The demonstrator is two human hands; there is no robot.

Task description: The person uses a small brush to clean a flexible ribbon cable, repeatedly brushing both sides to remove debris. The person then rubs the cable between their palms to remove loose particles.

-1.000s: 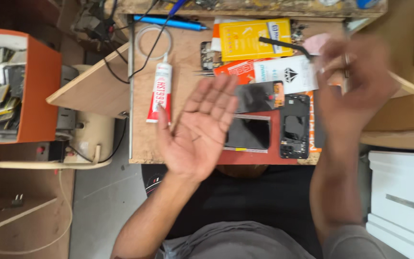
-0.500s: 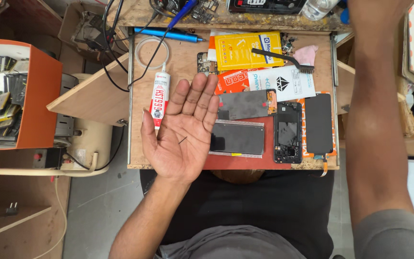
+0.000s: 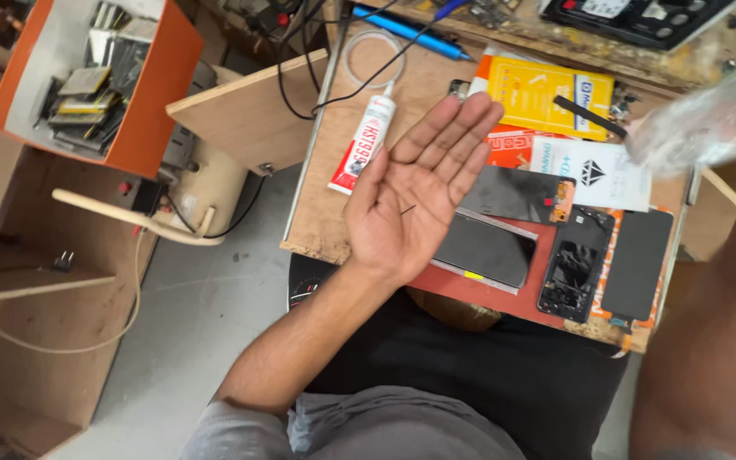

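Over the wooden workbench (image 3: 317, 230) the left hand (image 3: 415, 192) lies flat and wide, palm up, fingers together and stretched toward the far side; a tiny dark speck, perhaps a screw, rests on the middle of the palm, too small to tell for sure. Just beside the thumb, on the bench, lies a white glue tube (image 3: 364, 143) with red print, its nozzle pointing away from the person. Under the hand's outer edge sits a dark phone screen panel (image 3: 485, 251) on a red mat (image 3: 528, 277); a second dark panel (image 3: 517, 192) lies just beyond it. To the right on the mat are an opened phone body (image 3: 574, 273) and a black back cover (image 3: 636, 262), side by side. Farther back lie a yellow package (image 3: 547, 92) and a white packet (image 3: 594, 173). The right arm reaches up along the right edge, blurred, and its hand is hidden behind or in a crumpled clear plastic bag (image 3: 704, 119); I cannot tell whether that hand grips it. An orange box (image 3: 151, 102) of parts stands well apart at the left.
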